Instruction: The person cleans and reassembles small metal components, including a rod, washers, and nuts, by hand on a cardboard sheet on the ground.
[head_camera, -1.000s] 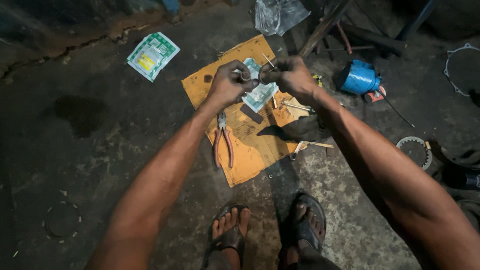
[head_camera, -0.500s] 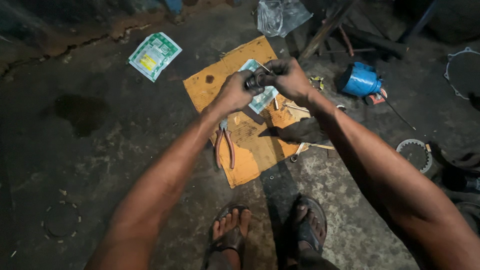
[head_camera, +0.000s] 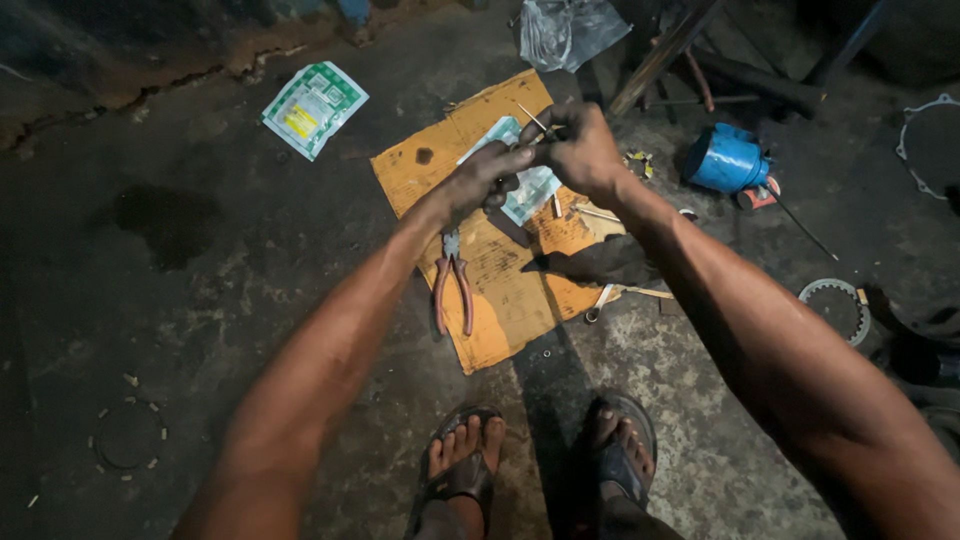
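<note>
Since a second ago both hands have lifted off the torn orange cardboard sheet (head_camera: 500, 290): the left hand (head_camera: 485, 178) and right hand (head_camera: 580, 150) together pinch a thin metal pin (head_camera: 532, 118) above it, beyond the red-handled pliers (head_camera: 452, 290).

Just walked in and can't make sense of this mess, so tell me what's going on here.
A person crouches over a torn sheet of brown cardboard on a grimy concrete floor. The left hand and right hand meet above it, working a small dark part with a thin metal pin sticking out. Red-handled pliers lie on the cardboard; a blue metal can lies to the right.
</note>
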